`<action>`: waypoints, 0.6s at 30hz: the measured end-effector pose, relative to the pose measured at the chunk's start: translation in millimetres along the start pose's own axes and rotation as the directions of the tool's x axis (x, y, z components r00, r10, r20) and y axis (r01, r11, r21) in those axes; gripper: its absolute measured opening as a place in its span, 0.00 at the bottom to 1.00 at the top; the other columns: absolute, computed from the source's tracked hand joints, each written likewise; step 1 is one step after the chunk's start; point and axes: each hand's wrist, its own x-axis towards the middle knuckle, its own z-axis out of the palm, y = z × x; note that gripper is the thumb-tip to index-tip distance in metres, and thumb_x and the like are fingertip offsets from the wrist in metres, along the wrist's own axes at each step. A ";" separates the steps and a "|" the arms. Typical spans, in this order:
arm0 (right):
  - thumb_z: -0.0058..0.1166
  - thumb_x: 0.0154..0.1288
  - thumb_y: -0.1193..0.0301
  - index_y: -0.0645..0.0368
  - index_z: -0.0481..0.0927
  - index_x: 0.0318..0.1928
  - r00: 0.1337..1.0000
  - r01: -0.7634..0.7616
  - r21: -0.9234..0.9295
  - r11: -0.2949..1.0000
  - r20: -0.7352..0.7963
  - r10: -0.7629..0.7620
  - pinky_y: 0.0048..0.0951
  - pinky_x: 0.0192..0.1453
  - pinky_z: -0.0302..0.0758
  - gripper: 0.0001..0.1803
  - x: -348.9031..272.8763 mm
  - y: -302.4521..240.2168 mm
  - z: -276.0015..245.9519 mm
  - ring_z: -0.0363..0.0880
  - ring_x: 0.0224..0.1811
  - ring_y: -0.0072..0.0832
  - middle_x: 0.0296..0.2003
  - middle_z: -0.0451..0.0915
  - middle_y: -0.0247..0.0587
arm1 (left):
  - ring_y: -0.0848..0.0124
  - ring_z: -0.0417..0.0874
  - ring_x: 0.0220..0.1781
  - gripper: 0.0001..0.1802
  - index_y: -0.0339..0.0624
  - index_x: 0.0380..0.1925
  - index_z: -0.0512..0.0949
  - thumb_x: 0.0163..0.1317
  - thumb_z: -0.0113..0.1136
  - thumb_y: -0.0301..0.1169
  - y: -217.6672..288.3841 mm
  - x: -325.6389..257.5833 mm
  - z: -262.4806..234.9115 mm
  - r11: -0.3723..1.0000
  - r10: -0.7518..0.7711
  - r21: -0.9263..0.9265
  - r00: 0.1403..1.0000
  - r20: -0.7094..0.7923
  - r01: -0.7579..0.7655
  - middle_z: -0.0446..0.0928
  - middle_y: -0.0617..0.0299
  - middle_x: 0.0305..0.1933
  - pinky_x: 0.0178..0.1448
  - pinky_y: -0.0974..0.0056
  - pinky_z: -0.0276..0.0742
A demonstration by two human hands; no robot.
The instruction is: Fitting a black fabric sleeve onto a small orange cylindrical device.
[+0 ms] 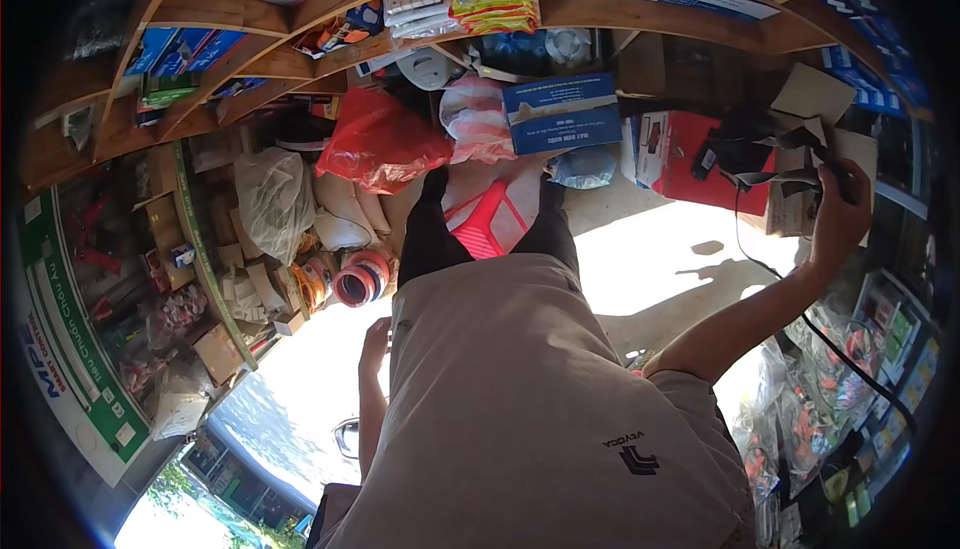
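So the right hand [838, 211] is stretched way out to the side with its fingers curled shut around a floppy black strap-like thing [752, 154], looks like webbing or a soft pouch with a thin black cable [800, 311] trailing off it and running down past the forearm. The strap thing sits up against a red box [690, 171] and some plain brown cardboard boxes [812, 161], matte and a bit battered. The left hand [376, 341] hangs low by the hip beside the grey shirt [520, 399], not touching anything; I can't really tell if its fingers are apart or together, it's small and half tucked behind the fabric. Near it on the ground side there's a stack of orange and red tape rolls [360, 277], round and glossy, and above those a crinkly clear plastic bag [272, 199] stuffed full. A shiny red plastic bag [378, 141] bulges out in the middle, next to a blue rectangular carton [562, 112] with a white band. A red plastic stool [490, 219] shows between the dark trouser legs. Curved wooden shelves [300, 49] run across the top holding flat blue and white packets and a yellow stack of pouches [490, 1]. On the left edge there's a long green and white signboard [70, 349], and the right edge is crowded with hanging clear blister packs [840, 369].
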 end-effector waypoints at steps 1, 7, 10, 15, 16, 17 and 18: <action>0.66 0.61 0.69 0.58 0.83 0.53 0.999 0.000 -0.061 0.998 -0.049 -0.003 0.29 0.55 0.75 0.19 -0.9 -13.5 -0.4 0.83 0.45 0.28 0.42 0.87 0.41 | 0.71 0.81 0.44 0.22 0.46 0.58 0.78 0.73 0.50 0.45 -2.2 -7.1 -9.4 0.993 0.004 -0.120 1.000 -0.012 -0.006 0.82 0.61 0.48 0.45 0.62 0.80; 0.64 0.63 0.69 0.60 0.84 0.50 0.989 0.145 -0.129 0.981 0.026 -0.143 0.28 0.49 0.76 0.15 32.5 -33.1 59.6 0.82 0.41 0.25 0.38 0.86 0.39 | 0.64 0.87 0.41 0.17 0.39 0.53 0.78 0.74 0.51 0.38 16.3 12.5 -24.2 0.942 -0.068 -0.335 0.971 -0.230 -0.013 0.83 0.54 0.47 0.41 0.60 0.84; 0.61 0.63 0.68 0.56 0.82 0.50 0.962 0.199 -0.346 0.917 0.249 -0.115 0.32 0.50 0.77 0.15 3.9 -63.1 102.1 0.84 0.41 0.31 0.38 0.86 0.42 | 0.61 0.89 0.37 0.16 0.40 0.52 0.77 0.74 0.51 0.39 9.6 39.0 -48.2 0.899 -0.105 -0.437 0.961 -0.255 -0.018 0.84 0.53 0.45 0.37 0.60 0.86; 0.60 0.62 0.61 0.48 0.82 0.53 0.976 0.171 -0.442 0.880 0.200 -0.089 0.39 0.54 0.78 0.18 -40.9 -66.1 199.7 0.85 0.50 0.40 0.45 0.86 0.40 | 0.63 0.90 0.38 0.16 0.41 0.55 0.77 0.74 0.51 0.38 5.4 105.1 -130.6 0.874 0.054 -0.445 0.948 -0.315 -0.198 0.85 0.55 0.42 0.35 0.62 0.87; 0.60 0.62 0.61 0.47 0.82 0.53 0.971 0.195 -0.473 0.859 0.218 -0.100 0.39 0.55 0.77 0.18 -50.2 -61.5 222.8 0.85 0.51 0.39 0.45 0.86 0.40 | 0.64 0.90 0.37 0.17 0.40 0.55 0.77 0.74 0.52 0.38 28.2 126.7 -143.0 0.889 0.118 -0.396 0.950 -0.290 -0.231 0.85 0.57 0.40 0.36 0.63 0.87; 0.60 0.62 0.61 0.47 0.82 0.53 0.962 0.227 -0.490 0.842 0.249 -0.114 0.38 0.55 0.77 0.18 -53.0 -57.2 255.4 0.85 0.51 0.39 0.46 0.86 0.41 | 0.66 0.89 0.36 0.16 0.39 0.53 0.77 0.74 0.53 0.38 18.4 170.1 -157.3 0.920 0.106 -0.333 0.948 -0.301 -0.209 0.85 0.57 0.40 0.34 0.65 0.86; 0.60 0.62 0.62 0.49 0.82 0.53 0.955 0.245 -0.511 0.824 0.276 -0.113 0.38 0.56 0.77 0.18 -61.3 -54.4 286.6 0.85 0.52 0.39 0.48 0.86 0.41 | 0.67 0.89 0.37 0.16 0.39 0.52 0.77 0.75 0.53 0.38 24.2 214.3 -162.2 0.885 0.151 -0.390 0.950 -0.273 -0.253 0.85 0.58 0.40 0.36 0.65 0.85</action>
